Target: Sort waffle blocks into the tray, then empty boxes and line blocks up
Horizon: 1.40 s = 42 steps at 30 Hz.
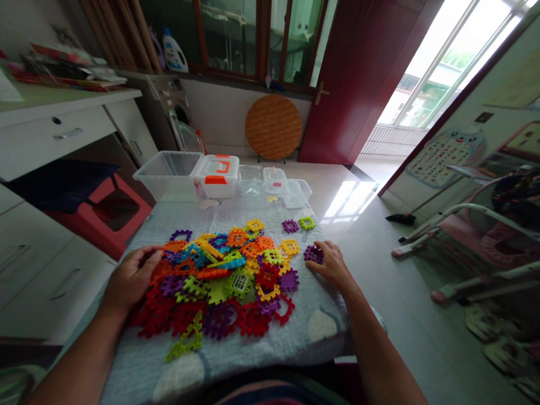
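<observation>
Near the tabletop's (295, 344) right edge, the right grip (334, 263) pinches a purple piece (313, 254), probably light, stiff and sturdy, best taken by its toothed rim. Toward the left edge, whether the left grip (130, 279) holds anything I cannot tell.

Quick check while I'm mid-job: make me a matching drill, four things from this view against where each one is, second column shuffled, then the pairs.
Things
1. right hand
2. left hand
3. lime triangular piece
4. box with orange clasps

Places
A. at the left side of the pile
B. beside the large clear bin, at the far end
C. thumb and fingers on a dark purple piece
D. at the pile's near edge, toward the wearer

Pairs: 1-C, 2-A, 3-D, 4-B
</observation>
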Available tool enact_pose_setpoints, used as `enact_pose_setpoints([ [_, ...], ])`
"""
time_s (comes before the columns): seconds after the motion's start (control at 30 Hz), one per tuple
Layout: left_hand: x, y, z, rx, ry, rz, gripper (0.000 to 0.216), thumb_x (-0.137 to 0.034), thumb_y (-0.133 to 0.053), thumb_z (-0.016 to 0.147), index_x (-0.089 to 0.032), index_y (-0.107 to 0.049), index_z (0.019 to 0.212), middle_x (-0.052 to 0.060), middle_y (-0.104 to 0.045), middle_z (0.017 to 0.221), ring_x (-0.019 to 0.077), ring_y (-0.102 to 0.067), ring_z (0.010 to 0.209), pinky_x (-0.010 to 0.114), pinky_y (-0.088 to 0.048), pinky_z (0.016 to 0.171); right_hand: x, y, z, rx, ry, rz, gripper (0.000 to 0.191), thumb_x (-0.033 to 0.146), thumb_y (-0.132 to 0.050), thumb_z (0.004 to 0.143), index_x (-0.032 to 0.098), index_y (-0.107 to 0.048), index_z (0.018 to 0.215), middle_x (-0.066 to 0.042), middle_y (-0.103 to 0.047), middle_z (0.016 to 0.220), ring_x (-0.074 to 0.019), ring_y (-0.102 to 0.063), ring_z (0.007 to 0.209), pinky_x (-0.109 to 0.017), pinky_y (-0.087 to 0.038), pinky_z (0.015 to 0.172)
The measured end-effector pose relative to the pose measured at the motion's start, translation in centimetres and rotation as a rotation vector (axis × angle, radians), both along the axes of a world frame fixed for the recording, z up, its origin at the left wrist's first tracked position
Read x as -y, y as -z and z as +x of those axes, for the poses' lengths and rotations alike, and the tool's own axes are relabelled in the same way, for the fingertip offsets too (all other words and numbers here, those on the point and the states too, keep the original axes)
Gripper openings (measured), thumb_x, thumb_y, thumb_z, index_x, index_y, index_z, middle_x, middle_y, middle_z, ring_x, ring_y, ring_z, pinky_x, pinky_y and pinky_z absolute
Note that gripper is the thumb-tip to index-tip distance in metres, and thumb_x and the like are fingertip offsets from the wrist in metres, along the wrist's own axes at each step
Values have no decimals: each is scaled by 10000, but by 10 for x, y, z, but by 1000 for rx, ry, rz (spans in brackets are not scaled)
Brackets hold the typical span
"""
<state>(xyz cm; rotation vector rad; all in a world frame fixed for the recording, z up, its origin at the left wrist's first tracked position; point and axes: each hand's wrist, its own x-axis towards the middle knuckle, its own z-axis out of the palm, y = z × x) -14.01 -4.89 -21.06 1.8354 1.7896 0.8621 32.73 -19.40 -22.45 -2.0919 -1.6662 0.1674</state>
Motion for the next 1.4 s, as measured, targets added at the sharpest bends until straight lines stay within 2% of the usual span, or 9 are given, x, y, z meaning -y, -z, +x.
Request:
enact_pose_setpoints([
  [0.17,0,-2,0,-22,16,62,323,-471,-540,845,-216,-678,988,24,-726,1004,241,-671,945,353,-530,872,-3,-6,-4,41,-1,-53,408,332,-700,741,192,-637,1119,-101,-598,1049,-275,-540,1006,-409,-435,919],
  [0.3,-2,2,-3,-21,24,35,360,-503,-522,847,-222,-673,1015,35,-711,1055,252,-660,991,384,-510,937,-12,-15,-5,88,-22,-98,367,260,-664,706,170,-635,1060,-100,-586,1017,-266,-521,967,-394,-422,893],
  [0.5,-13,19,-10,67,16,-36,506,-600,-499,780,-203,-667,1045,86,-692,1095,290,-642,1048,436,-447,1039,-43,-31,-5,64,-110,22,425,195,-636,674,197,-580,1095,-89,-553,1061,-263,-509,1022,-404,-416,941],
  [0.67,-10,17,-9,69,2,-9,539,-630,-501,755,-200,-669,1032,89,-681,1087,306,-629,1063,442,-462,1025,-81,-43,-6,-9,-189,115,401,199,-621,703,207,-572,1101,-91,-552,1066,-261,-519,1027,-413,-433,953],
  [0.83,-7,16,-9,72,7,-13,532,-622,-496,778,-196,-658,1053,88,-671,1116,296,-621,1083,444,-447,1053,-112,-43,6,-26,-170,158,488,204,-634,696,205,-559,1179,-94,-563,1083,-267,-527,1032,-424,-440,954],
  [1.1,-11,25,-11,52,3,36,473,-625,-504,802,-236,-670,1014,65,-693,1089,284,-645,1046,448,-474,1031,-132,-33,6,105,-355,-50,437,199,-672,692,230,-617,1125,-83,-598,1116,-277,-514,1050,-422,-407,940],
  [1.4,-11,28,-13,68,20,50,482,-624,-500,817,-232,-662,1046,61,-683,1111,280,-635,1069,444,-456,1054,-144,-28,-1,228,-373,-229,593,213,-733,661,223,-612,1242,-117,-597,1251,-334,-499,1138,-435,-388,933],
])
